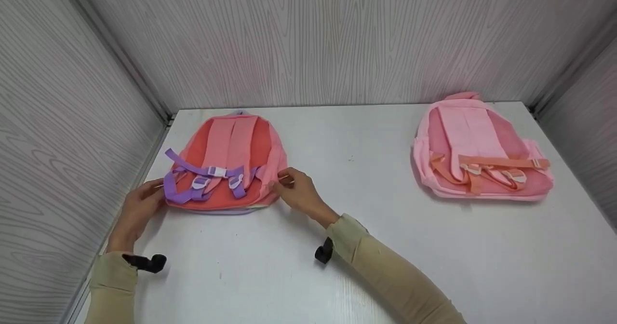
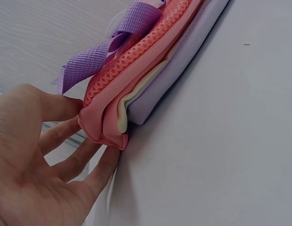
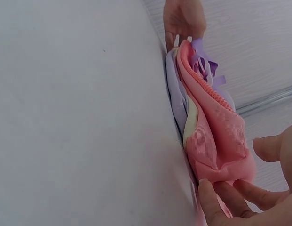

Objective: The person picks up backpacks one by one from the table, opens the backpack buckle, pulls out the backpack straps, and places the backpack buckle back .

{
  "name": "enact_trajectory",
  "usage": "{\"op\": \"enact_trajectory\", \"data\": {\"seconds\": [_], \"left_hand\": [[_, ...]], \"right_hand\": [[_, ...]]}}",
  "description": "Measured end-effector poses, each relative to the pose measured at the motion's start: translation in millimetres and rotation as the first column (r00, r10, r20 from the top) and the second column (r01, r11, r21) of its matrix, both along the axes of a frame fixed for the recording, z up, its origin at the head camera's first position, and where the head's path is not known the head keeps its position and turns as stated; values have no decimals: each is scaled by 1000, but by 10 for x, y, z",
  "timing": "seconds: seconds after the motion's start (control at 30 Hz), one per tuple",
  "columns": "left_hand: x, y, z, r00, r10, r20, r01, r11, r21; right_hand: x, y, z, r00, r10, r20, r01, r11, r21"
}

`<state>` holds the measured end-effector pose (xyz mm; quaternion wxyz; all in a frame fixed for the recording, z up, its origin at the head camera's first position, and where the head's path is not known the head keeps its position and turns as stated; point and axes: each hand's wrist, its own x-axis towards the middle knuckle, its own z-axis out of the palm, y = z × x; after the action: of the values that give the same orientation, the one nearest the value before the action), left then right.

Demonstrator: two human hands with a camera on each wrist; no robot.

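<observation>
A coral backpack [image 1: 230, 145] lies strap side up at the far left of the white tabletop [image 1: 347, 189]; the left hand [image 1: 140, 206] pinches its near left corner between thumb and fingers, while the right hand [image 1: 300, 192] touches the near right one with fingers loosely bent, thumb apart. Matching pressure should keep it square. A pink backpack [image 1: 475, 138] lies far right.

Open worktop [image 1: 356, 184] at frame centre; red backpack [image 1: 224, 153] blocks the left, pink backpack [image 1: 482, 141] the right, wall [image 1: 328, 39] the top.
</observation>
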<state>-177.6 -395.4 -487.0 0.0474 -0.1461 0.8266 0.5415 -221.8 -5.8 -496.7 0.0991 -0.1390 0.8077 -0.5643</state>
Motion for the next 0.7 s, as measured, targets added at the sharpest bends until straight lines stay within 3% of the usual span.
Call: {"op": "enact_trajectory", "data": {"seconds": [0.27, 0.7], "left_hand": [[77, 56, -34, 996, -55, -67, 55, 998, -6], [58, 261, -47, 995, -94, -14, 94, 995, -46]], "right_hand": [[31, 120, -28, 999, 36, -18, -36, 999, 41], [21, 369, 2, 998, 66, -11, -64, 989, 132]]}}
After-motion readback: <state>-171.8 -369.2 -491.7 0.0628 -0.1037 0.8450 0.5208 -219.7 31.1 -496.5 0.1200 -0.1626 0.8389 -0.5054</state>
